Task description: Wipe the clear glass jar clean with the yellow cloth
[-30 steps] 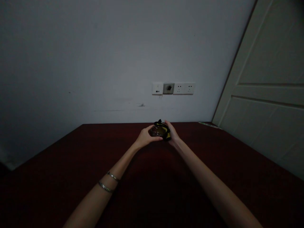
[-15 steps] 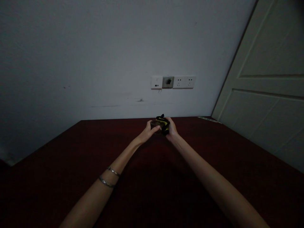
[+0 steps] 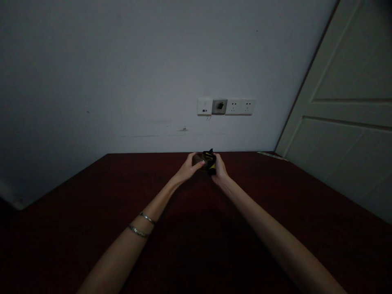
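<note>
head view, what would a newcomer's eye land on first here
Probably the hands near the dark red table's far edge: the left hand holds a brownish, glassy object, and the right hand holds a black-and-yellow item at its right side. Next, likely the silvery bracelets on the left forearm, then the row of wall plates above the hands.

Perhaps a home room: panelled door (image 3: 346, 139), wall sockets (image 3: 239, 107).

Head camera faces the wall (image 3: 159, 77), angled down over the table (image 3: 196, 220).
</note>
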Action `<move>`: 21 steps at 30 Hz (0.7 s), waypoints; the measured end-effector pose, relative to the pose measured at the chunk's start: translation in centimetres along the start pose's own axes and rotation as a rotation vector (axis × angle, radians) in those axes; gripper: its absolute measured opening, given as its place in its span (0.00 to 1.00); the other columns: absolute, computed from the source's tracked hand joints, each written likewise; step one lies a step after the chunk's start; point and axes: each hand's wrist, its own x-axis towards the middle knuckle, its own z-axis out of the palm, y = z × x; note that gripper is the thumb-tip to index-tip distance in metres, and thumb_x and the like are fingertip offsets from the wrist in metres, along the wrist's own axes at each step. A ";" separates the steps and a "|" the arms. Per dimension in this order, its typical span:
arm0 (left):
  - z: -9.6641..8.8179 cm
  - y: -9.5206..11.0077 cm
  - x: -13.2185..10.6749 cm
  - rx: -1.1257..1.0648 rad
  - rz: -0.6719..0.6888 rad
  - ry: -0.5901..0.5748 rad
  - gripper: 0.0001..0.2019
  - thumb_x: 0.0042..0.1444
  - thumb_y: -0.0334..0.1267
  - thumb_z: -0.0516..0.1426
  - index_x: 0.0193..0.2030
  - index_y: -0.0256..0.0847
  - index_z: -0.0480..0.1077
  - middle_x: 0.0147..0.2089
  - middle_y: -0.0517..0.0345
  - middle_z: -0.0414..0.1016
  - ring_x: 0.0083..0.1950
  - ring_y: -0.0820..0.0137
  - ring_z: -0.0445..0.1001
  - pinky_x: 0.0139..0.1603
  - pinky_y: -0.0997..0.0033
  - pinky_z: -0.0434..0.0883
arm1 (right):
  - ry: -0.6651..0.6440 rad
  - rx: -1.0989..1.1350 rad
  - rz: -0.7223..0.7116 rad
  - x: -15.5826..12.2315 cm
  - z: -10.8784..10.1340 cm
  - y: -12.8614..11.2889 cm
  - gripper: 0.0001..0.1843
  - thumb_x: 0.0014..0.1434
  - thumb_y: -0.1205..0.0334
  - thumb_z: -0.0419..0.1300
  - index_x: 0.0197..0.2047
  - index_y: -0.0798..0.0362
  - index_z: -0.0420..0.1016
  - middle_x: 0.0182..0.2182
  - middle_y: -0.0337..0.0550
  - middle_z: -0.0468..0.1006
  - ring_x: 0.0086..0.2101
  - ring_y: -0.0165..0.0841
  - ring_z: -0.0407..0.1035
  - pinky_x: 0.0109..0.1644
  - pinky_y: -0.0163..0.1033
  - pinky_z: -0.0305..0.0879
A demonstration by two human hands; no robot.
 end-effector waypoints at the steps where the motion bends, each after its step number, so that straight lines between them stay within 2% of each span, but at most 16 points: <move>1: -0.1 -0.1 0.0 -0.010 0.013 0.024 0.25 0.52 0.43 0.58 0.53 0.36 0.57 0.56 0.43 0.66 0.57 0.61 0.66 0.60 0.58 0.62 | 0.023 0.006 0.006 -0.3 0.3 0.2 0.10 0.56 0.58 0.52 0.28 0.51 0.71 0.17 0.33 0.74 0.18 0.28 0.66 0.21 0.32 0.62; 7: -0.3 0.5 -0.2 -0.092 0.008 0.105 0.30 0.50 0.40 0.60 0.56 0.35 0.50 0.54 0.42 0.67 0.54 0.62 0.69 0.57 0.58 0.65 | 0.060 0.031 0.067 -1.9 2.2 0.0 0.12 0.58 0.59 0.50 0.27 0.51 0.71 0.17 0.33 0.74 0.18 0.27 0.64 0.20 0.31 0.58; 11: -0.3 1.3 -0.4 -0.095 -0.046 0.034 0.33 0.55 0.44 0.57 0.62 0.36 0.46 0.62 0.41 0.61 0.63 0.61 0.62 0.64 0.57 0.58 | 0.054 0.028 0.082 -1.8 2.5 -1.5 0.13 0.58 0.61 0.49 0.26 0.51 0.71 0.16 0.33 0.73 0.17 0.28 0.63 0.20 0.32 0.59; 14: -0.1 1.2 -0.2 -0.147 -0.023 -0.067 0.28 0.57 0.44 0.54 0.61 0.37 0.51 0.64 0.43 0.60 0.66 0.59 0.57 0.67 0.55 0.54 | 0.037 0.014 0.095 -1.3 2.0 -3.0 0.14 0.58 0.63 0.48 0.26 0.52 0.71 0.17 0.35 0.74 0.18 0.29 0.64 0.23 0.33 0.63; 17: 0.2 0.7 0.1 -0.222 0.036 -0.133 0.26 0.53 0.40 0.58 0.57 0.36 0.56 0.61 0.41 0.64 0.63 0.59 0.63 0.65 0.53 0.57 | 0.022 -0.017 0.114 -0.8 1.2 -3.9 0.14 0.56 0.63 0.49 0.25 0.54 0.72 0.17 0.38 0.75 0.18 0.30 0.66 0.23 0.34 0.63; 21: 0.6 0.5 0.2 -0.338 -0.014 -0.032 0.29 0.42 0.33 0.66 0.50 0.35 0.58 0.54 0.38 0.68 0.55 0.59 0.71 0.60 0.50 0.63 | 0.041 -0.047 0.067 -0.6 1.2 -4.0 0.11 0.54 0.62 0.52 0.26 0.54 0.74 0.19 0.38 0.76 0.19 0.30 0.67 0.22 0.33 0.61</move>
